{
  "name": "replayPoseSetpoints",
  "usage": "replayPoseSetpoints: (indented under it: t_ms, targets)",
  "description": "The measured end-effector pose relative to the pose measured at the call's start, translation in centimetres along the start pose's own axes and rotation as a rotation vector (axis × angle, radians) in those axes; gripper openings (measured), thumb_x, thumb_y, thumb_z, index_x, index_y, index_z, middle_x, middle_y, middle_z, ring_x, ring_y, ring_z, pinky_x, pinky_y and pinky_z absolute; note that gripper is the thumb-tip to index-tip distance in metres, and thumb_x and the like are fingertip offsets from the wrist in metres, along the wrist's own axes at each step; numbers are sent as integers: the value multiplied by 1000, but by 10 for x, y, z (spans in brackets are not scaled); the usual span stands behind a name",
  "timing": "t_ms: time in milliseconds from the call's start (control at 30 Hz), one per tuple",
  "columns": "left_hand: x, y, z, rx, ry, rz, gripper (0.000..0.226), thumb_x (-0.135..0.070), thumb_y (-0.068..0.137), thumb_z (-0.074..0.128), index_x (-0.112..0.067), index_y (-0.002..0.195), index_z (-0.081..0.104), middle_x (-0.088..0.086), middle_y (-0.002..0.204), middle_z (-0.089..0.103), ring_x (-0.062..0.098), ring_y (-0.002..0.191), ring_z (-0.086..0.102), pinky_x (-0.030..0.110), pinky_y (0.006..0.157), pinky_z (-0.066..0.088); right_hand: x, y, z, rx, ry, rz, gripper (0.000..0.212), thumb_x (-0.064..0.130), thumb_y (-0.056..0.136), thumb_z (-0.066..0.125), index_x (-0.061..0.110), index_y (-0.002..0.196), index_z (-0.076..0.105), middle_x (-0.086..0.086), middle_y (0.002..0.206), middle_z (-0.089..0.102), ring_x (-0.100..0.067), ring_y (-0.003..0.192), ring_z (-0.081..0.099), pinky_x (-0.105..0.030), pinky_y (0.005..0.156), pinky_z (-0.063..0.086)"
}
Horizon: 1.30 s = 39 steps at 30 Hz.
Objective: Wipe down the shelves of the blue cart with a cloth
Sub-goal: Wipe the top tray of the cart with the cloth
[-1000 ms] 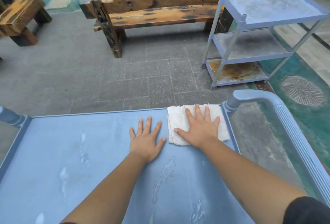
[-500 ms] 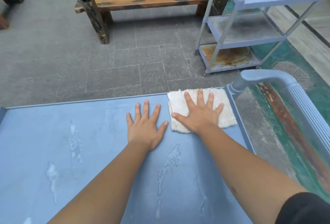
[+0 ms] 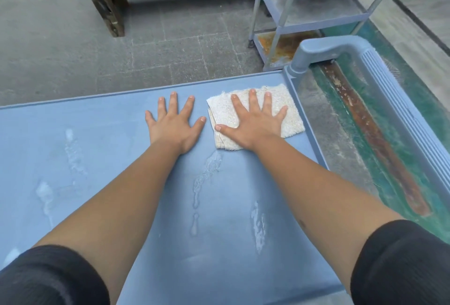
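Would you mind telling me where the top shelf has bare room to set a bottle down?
The widest bare stretch lies left of the left hand, out to the top shelf far rim, with only wet streaks. The far right corner is crowded: the cloth under the right hand, beside the handle.

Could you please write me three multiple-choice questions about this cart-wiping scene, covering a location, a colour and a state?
1. Where does the cloth lie on the top shelf?
A. far right corner
B. near left corner
C. centre

2. What colour is the cloth?
A. white
B. red
C. green

3. How is the left hand?
A. flat, fingers spread, bare on the shelf
B. clenched in a fist
C. gripping the cart handle

Answers: 1 A, it sits beside the handle post; 2 A, pale terry fabric; 3 A, the palm lies down while the right hand presses on the cloth.
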<state>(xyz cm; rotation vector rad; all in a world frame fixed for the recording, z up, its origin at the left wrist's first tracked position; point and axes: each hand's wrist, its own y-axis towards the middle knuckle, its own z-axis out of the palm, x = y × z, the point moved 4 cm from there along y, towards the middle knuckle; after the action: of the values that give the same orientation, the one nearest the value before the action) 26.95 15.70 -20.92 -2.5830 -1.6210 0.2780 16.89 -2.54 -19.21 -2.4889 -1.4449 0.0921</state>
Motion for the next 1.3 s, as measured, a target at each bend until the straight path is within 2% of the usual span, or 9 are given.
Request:
replayPoseSetpoints:
  t_ms: [267, 767, 1000, 1167, 1300]
  targets:
    - [1, 0, 3, -5, 25, -4, 73, -79, 82, 10, -50, 149, 4, -5, 164, -4, 26, 150, -4, 64, 113, 3, -20, -56, 19, -75, 15, -5, 101, 99, 61, 10, 51, 149, -2, 4, 164, -10, -35, 148, -17, -75, 102, -10]
    - [4, 0, 2, 12, -2, 34, 76, -80, 81, 9, -46, 149, 8, -1, 164, -1, 30, 149, -3, 67, 112, 2, -41, -201, 55, -48, 15, 64, 98, 98, 65, 15, 50, 148, -4, -1, 165, -8, -36, 147, -17, -75, 102, -10]
    - [5, -1, 0, 41, -16, 41, 79, -80, 80, 10, -44, 150, 8, 1, 164, -3, 32, 149, -4, 67, 112, 1, -49, -252, 69, 33, -30, 85, 100, 100, 64, 10, 50, 146, -18, 0, 162, -21, -33, 144, -28, -72, 101, -18]
    - [6, 3, 6, 53, -12, 45, 82, -83, 77, 9, -45, 150, 7, -1, 164, -4, 32, 149, -5, 68, 111, 0, -50, -255, 72, 83, -23, 93, 103, 102, 60, 9, 51, 143, -23, 3, 158, -29, -31, 142, -33, -71, 99, -22]
    - [7, -5, -8, 110, -81, 87, 84, -83, 80, 16, -42, 152, 8, -1, 164, -5, 29, 149, -8, 65, 113, -3, -51, -256, 72, 113, -19, 100, 103, 102, 59, 9, 51, 143, -24, 4, 155, -34, -30, 141, -36, -71, 99, -21]
